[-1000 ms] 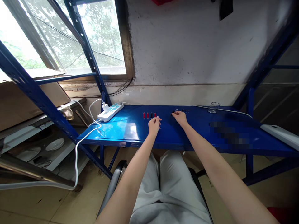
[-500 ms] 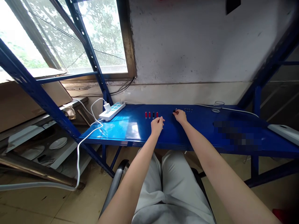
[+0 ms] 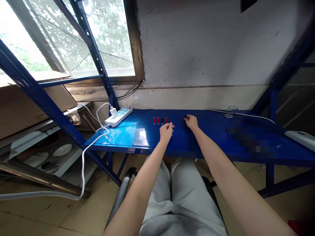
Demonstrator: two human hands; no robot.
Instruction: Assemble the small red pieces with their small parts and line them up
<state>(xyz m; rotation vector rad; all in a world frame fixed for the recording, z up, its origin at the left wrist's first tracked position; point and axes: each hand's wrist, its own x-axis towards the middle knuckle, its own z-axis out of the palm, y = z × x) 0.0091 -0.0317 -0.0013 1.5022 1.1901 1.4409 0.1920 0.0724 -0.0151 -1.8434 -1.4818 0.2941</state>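
Observation:
My left hand (image 3: 166, 130) rests on the blue metal shelf (image 3: 137, 134) with its fingers curled loosely, just in front of a short row of small red and black upright pieces (image 3: 160, 120); nothing shows in it. My right hand (image 3: 191, 122) reaches farther back and pinches a small dark piece (image 3: 186, 116) at its fingertips. Just right of that hand lies a cluster of tiny dark parts (image 3: 199, 115) on the shelf.
A white power strip (image 3: 118, 116) with a plugged charger and white cable lies at the shelf's back left. A glass cup (image 3: 231, 111) stands at the back right, a white object (image 3: 300, 138) at far right. Blue rack posts rise left and right. Plates sit on a lower shelf at left.
Both hands stay almost where they were; the view has shifted slightly. My right hand keeps its pinch on the small dark piece.

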